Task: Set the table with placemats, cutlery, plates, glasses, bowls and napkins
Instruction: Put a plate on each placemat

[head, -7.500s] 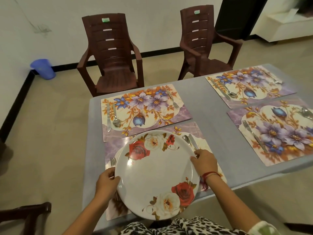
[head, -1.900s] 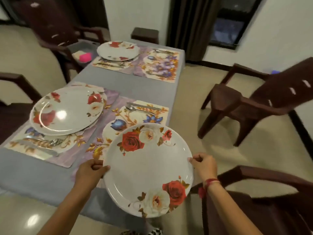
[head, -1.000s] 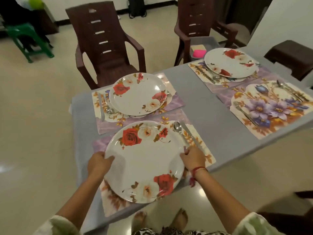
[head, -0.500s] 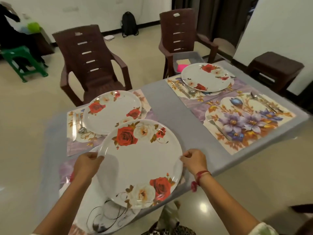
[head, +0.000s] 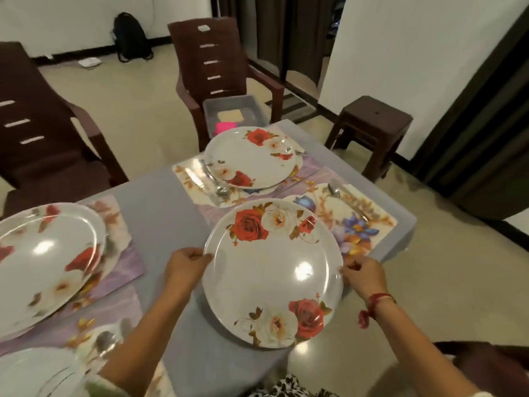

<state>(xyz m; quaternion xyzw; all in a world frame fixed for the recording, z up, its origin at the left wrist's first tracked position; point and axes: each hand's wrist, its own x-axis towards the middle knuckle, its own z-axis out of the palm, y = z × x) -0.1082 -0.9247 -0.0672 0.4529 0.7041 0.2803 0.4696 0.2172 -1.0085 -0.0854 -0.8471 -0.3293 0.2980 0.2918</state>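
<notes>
Head view, from left to right: the left plate already lies on its mat, and the far plate on another. Next I see the left hand gripping the left rim of the carried plate, and the right hand pinching the right rim, so this plate sits between the 2 hands, its near edge past the edge of the table toward the person. It is round, so no long axis matters here.

What matters is the bare placemat: it lies ahead and to the right of the carried plate, whose far rim overlaps its near-left part. The right hand is the nearer 1 to it. I judge the coming move as a short shift forward and right, then down, keeping off the spoon and knife at the mat's far side.
</notes>
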